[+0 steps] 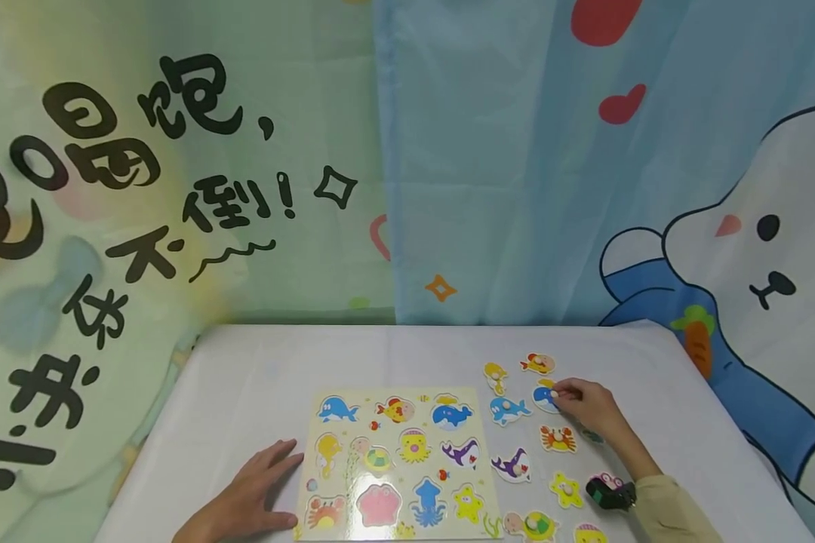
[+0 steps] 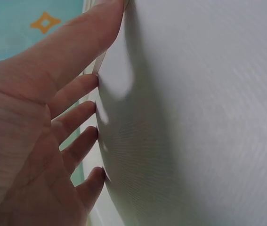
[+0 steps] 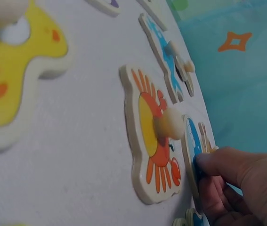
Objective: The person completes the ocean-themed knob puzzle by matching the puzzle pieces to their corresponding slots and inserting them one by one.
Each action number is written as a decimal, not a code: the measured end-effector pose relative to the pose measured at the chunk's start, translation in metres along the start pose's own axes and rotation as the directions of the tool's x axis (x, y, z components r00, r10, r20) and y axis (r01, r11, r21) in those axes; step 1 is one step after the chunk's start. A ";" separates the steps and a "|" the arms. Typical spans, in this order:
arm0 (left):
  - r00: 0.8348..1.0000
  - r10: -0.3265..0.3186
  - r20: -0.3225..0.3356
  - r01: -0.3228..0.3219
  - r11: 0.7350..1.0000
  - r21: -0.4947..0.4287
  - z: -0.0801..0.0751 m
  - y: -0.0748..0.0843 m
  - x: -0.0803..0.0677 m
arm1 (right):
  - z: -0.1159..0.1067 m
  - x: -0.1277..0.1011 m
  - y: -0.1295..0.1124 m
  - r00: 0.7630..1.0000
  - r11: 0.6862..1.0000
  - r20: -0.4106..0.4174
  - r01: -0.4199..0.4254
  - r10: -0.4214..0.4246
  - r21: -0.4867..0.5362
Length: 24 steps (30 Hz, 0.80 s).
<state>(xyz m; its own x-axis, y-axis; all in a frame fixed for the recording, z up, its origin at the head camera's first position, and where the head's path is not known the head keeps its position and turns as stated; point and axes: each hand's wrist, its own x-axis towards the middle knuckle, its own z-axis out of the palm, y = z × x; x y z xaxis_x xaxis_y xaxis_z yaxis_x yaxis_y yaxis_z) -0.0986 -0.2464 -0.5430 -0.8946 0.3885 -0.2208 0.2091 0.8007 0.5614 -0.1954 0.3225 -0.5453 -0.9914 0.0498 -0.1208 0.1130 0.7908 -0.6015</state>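
A wooden sea-animal puzzle board (image 1: 394,460) lies on the white-covered table (image 1: 258,377). My left hand (image 1: 272,483) rests flat on the cloth, fingers spread, at the board's left edge; the left wrist view shows its fingertips (image 2: 93,108) pressing the cloth (image 2: 194,117). My right hand (image 1: 562,394) pinches a blue puzzle piece (image 1: 544,398) lying on the table right of the board. The right wrist view shows curled fingers (image 3: 227,174) gripping that blue piece (image 3: 192,141) beside an orange crab piece (image 3: 154,136).
Loose pieces lie right of the board: a yellow seahorse (image 1: 495,375), an orange fish (image 1: 538,363), a blue dolphin (image 1: 508,409), a crab (image 1: 558,438), a purple whale (image 1: 512,464), a yellow starfish (image 1: 567,489) and a turtle (image 1: 533,524). Printed curtains hang behind the table.
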 end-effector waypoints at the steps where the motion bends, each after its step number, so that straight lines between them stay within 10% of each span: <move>1: 1.000 -0.002 -0.001 0.002 1.000 0.001 -0.001 0.000 -0.001 | 0.000 0.001 -0.001 1.000 1.000 0.000 0.008 -0.008 -0.004; 24: 0.999 0.047 -0.027 -0.046 0.997 0.055 -0.008 0.007 -0.001 | -0.003 0.004 0.000 0.999 0.998 0.034 0.029 -0.028 -0.048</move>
<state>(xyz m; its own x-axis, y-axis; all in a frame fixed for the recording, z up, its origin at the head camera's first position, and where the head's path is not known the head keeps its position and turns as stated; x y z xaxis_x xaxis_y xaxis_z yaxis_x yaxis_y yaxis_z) -0.0993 -0.2444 -0.5325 -0.8939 0.4136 -0.1726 0.2714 0.8060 0.5260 -0.1996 0.3247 -0.5438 -0.9914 0.0075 -0.1306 0.0808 0.8203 -0.5661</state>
